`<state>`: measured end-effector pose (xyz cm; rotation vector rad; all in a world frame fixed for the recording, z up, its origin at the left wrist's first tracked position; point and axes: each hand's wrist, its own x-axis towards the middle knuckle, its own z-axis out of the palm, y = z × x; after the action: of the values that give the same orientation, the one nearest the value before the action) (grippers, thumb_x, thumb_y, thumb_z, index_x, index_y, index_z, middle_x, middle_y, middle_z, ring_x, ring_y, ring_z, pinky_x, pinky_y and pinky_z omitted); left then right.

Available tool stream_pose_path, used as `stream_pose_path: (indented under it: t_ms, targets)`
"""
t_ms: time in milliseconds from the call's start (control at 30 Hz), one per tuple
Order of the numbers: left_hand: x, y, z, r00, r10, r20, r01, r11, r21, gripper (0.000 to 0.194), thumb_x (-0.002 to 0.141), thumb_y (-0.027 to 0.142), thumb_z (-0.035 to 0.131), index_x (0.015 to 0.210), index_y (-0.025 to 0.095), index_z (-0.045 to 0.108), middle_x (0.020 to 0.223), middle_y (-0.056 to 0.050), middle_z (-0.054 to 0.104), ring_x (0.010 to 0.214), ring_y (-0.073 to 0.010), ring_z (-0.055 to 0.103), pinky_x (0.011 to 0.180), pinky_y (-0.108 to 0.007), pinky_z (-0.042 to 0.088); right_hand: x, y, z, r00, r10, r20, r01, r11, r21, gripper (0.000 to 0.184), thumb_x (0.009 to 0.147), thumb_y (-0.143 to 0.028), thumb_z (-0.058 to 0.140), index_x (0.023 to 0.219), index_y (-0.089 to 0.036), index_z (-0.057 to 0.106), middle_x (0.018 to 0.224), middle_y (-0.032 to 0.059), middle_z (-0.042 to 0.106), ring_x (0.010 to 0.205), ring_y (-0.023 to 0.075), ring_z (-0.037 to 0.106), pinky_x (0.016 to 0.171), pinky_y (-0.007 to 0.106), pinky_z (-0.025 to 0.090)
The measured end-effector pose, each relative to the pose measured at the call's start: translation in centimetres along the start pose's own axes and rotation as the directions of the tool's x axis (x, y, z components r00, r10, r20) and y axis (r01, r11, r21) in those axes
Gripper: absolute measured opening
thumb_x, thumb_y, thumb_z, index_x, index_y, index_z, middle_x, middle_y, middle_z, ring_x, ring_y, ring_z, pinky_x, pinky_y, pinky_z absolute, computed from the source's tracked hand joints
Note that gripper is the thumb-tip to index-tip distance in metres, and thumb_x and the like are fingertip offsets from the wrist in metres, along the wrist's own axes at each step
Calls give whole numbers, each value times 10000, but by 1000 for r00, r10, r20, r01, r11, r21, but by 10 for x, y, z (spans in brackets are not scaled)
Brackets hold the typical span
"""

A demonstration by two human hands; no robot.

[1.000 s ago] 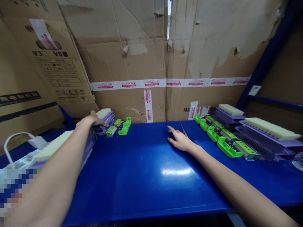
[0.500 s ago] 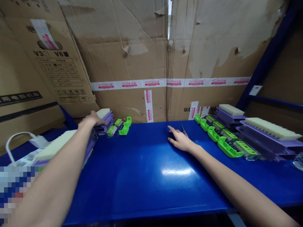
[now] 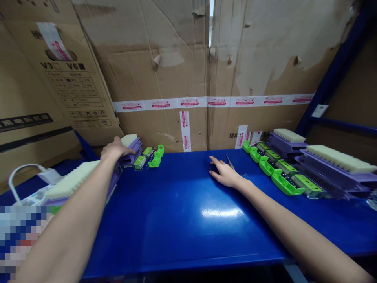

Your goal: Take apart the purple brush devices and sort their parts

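Note:
My left hand (image 3: 116, 149) is stretched out at the far left of the blue table, beside a purple plastic part (image 3: 134, 153) topped with a cream bristle-like block (image 3: 129, 139). Its thumb reaches across the purple side and seems to touch it; the other fingers are partly hidden, and no grip shows. Palm down, my right hand (image 3: 224, 173) rests on the table (image 3: 176, 220) with fingers spread and nothing held. Just beyond it lies a slim pointed metal tool (image 3: 230, 162), partly covered by the hand.
Green plastic pieces (image 3: 284, 184) and clear-and-green parts (image 3: 308, 184) line the right side, before more purple parts (image 3: 330, 173) with cream tops. Smaller green pieces (image 3: 156, 157) lie at back left. A white plug with cable (image 3: 50, 175) sits left. Cardboard (image 3: 165, 129) stands behind.
My left hand has shifted slightly right along the purple part. My right hand stays in place on the table, and the parts around it have not moved.

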<state>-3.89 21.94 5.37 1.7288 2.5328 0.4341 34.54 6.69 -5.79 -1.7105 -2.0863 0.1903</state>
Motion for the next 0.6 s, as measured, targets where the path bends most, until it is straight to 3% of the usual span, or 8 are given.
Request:
stream_pose_path:
  t_ms: [200,600]
  targets:
    - [-5,1,-1,1000,-25,4,25,999,33,951,542,532,770,1326,204,342,1310,-197,529,1172,-396,529,859,-444,465,0,0,0,1000,-6,-7,5,1000,-6,670,877,-304,462,1473,-118,221,1298,179,547,1237,257,490,1027,407,372]
    - [-5,0,-1,998,-65,-23,65,998,-11,996,513,534,776,1323,190,308,1302,-209,535,1160,-397,536,853,-456,467,0,-2,-1,1000,9,7,-9,1000,-9,666,880,-297,462,1470,-105,220,1307,190,539,1245,256,483,1032,413,368]
